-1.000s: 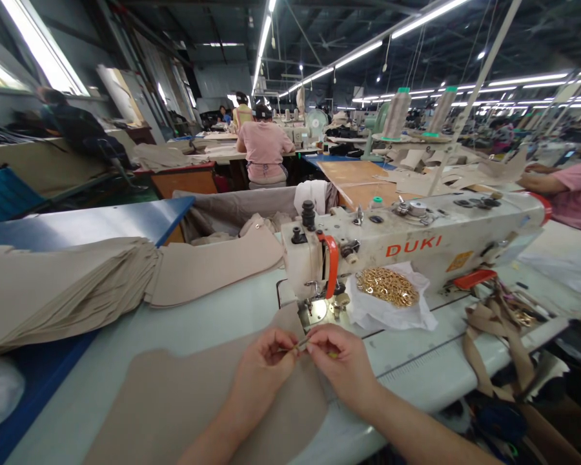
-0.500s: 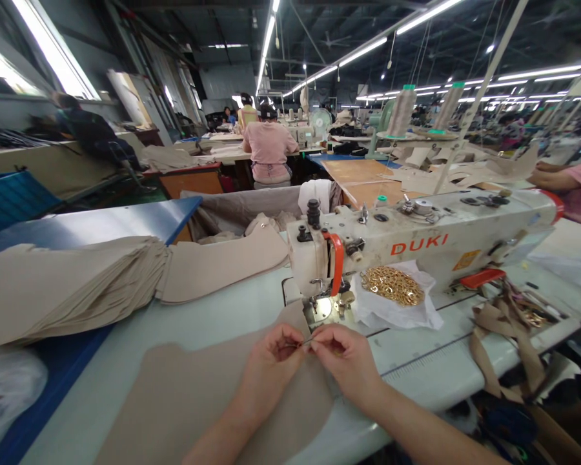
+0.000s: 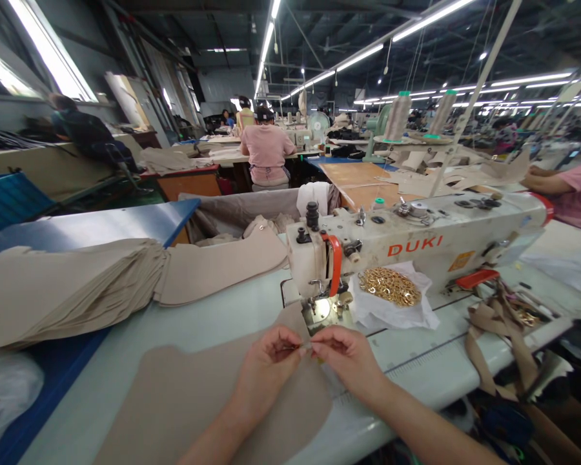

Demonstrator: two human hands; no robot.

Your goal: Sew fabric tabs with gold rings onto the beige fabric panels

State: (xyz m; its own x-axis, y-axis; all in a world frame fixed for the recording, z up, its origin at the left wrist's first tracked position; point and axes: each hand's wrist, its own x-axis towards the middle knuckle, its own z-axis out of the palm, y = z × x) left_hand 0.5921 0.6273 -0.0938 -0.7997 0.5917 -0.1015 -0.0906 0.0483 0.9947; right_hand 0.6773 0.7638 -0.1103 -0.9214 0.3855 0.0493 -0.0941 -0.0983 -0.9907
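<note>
My left hand [image 3: 274,361] and my right hand [image 3: 345,359] meet fingertip to fingertip just in front of the sewing machine's lit needle area [image 3: 322,312]. Both are closed in a pinch. Something small sits between the fingertips, mostly hidden, too small to name. Beneath the hands a large beige fabric piece [image 3: 184,394] lies flat on the pale machine table, its narrow end reaching the needle plate. The sewing machine [image 3: 416,245] stands behind, marked DUKI. Gold metal rings or clasps [image 3: 390,287] are heaped on a white sheet [image 3: 426,315] right of the needle.
At left lies a stack of beige fabric pieces [image 3: 87,284], with another fabric piece [image 3: 223,261] beside it. Beige strips [image 3: 501,342] hang over the right table edge. Thread cones [image 3: 397,117] stand behind the machine. A person in pink [image 3: 268,148] sits ahead; another person's arm [image 3: 547,179] shows at right.
Both hands stay pinched together at nearly the same spot, with slight finger movement. The view has shifted a little; the fabric lies as before.
</note>
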